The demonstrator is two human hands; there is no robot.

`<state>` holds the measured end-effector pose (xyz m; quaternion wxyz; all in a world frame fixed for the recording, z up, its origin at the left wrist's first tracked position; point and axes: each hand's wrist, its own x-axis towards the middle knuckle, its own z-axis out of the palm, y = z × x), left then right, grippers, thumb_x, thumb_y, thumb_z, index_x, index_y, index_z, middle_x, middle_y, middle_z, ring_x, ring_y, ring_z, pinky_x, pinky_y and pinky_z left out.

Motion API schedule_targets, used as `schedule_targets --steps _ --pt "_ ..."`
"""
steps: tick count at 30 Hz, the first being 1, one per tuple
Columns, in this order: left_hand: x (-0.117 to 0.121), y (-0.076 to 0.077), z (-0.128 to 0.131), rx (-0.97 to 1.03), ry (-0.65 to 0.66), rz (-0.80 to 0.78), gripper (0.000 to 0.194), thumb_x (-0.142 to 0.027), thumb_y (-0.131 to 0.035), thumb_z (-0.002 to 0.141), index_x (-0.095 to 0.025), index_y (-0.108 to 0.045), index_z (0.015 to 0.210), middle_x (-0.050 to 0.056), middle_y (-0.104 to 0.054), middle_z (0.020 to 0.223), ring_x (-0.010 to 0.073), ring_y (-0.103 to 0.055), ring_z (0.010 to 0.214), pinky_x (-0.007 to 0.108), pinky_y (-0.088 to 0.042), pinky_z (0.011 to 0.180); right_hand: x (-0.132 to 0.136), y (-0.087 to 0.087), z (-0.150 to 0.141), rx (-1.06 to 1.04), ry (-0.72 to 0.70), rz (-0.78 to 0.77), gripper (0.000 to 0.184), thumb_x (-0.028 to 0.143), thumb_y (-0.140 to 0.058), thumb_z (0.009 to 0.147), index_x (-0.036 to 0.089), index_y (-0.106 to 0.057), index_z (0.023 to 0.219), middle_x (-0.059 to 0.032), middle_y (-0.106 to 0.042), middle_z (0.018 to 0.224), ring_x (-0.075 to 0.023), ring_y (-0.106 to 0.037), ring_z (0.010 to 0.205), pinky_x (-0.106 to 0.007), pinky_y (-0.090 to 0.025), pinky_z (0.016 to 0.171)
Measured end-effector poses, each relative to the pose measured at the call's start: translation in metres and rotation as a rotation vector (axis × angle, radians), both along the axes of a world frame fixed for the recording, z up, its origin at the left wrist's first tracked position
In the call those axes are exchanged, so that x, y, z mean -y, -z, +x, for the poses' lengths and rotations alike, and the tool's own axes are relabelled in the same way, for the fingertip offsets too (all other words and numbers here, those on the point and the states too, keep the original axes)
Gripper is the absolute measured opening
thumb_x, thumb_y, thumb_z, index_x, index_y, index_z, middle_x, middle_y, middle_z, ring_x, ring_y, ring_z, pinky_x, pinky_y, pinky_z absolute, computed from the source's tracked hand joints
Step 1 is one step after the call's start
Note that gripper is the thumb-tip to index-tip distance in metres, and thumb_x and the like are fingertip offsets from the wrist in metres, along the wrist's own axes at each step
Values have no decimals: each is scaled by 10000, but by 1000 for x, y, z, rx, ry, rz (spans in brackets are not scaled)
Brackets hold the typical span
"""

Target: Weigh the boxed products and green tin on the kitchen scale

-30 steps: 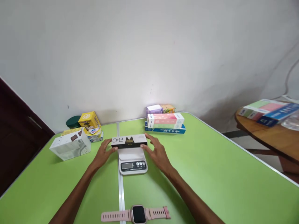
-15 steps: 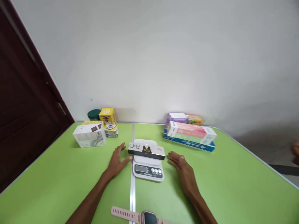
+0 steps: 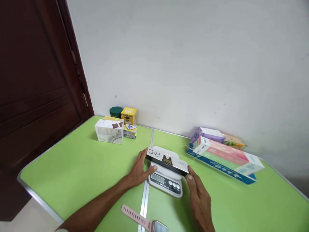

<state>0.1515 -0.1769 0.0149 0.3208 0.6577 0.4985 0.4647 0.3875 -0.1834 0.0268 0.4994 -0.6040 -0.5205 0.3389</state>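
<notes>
A long white and black carton [image 3: 167, 161] with a dark picture on its face lies crosswise at the platform of a white kitchen scale [image 3: 165, 183]. Whether it rests on the platform or is slightly raised, I cannot tell. At its left end, my left hand [image 3: 140, 170] grips the corner, thumb in front. My right hand [image 3: 198, 193] closes on the right end, fingers against the side and thumb at the front. The scale's display and round buttons face me. A smartwatch with a pink strap [image 3: 136, 215] lies nearer to me.
At the back left stand a white box [image 3: 109, 131], a yellow box [image 3: 128, 115] and a green-lidded jar [image 3: 116, 111]. To the right, a pink and green box [image 3: 229, 154] lies on a blue box [image 3: 219, 166], beside a purple pack [image 3: 209, 134]. A wall borders the green table [image 3: 79, 161].
Both hands have moved in to the ends of the carton and now grip it; before, they were apart from it. My view has turned to the left and tilted.
</notes>
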Motion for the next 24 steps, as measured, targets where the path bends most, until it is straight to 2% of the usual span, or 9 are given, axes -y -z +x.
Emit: schedule_targets --steps 3,6,9,11,13,16,20,24 --pt "6 -6 1 83 -67 7 910 -541 -652 905 -223 -217 1639 166 -327 1637 330 -307 1540 519 -254 1285 4 -11 -13 60 -6 18 844 760 -518 855 170 -607 1452 -128 -578 1517 -407 -460 1455 -552 -401 1175" --pt "15 -16 -15 162 -245 73 842 -527 -635 922 -239 -256 1617 160 -365 1607 319 -345 1517 513 -272 1269 1 -26 -39 100 -77 73 784 730 -531 881 199 -607 1453 -120 -576 1521 -388 -480 1445 -540 -410 1164" --pt "25 -22 -54 199 -452 101 774 -529 -625 927 -236 -319 1574 161 -426 1561 311 -416 1470 503 -323 1231 -5 -38 -89 60 -222 96 784 728 -560 878 191 -609 1448 -138 -583 1511 -371 -528 1408 -518 -443 1143" --pt "33 -21 -90 175 -593 82 782 -546 -651 896 -227 -350 1544 164 -461 1527 318 -457 1436 511 -358 1201 -9 -38 -130 -7 -353 66 800 729 -574 877 182 -593 1461 -154 -570 1519 -365 -557 1383 -511 -479 1114" --pt "39 -14 -128 99 -724 49 805 -571 -675 857 -207 -381 1512 174 -499 1487 339 -485 1408 533 -374 1181 -13 -29 -171 -83 -473 24 822 720 -597 876 165 -567 1481 -172 -559 1525 -366 -573 1368 -516 -493 1102" --pt "42 1 -177 -64 -831 -35 811 -598 -684 816 -170 -436 1459 196 -550 1444 380 -504 1383 567 -368 1170 -20 -4 -223 -175 -577 -13 855 715 -634 859 146 -543 1491 -187 -516 1558 -366 -532 1407 -532 -432 1162" --pt "32 19 -226 -209 -855 -112 744 -545 -689 788 -178 -488 1402 190 -597 1417 389 -517 1367 570 -363 1168 -28 27 -270 -285 -626 -25 944 717 -681 823 212 -413 1575 -155 -459 1604 -344 -472 1455 -568 -358 1210" --pt "18 23 -263 -297 -824 -59 726 -547 -645 782 -151 -510 1375 210 -621 1379 391 -552 1319 564 -391 1150 -29 35 -299 -347 -683 12 993 678 -708 823 261 -298 1626 -127 -525 1549 -317 -520 1412 -560 -381 1200"
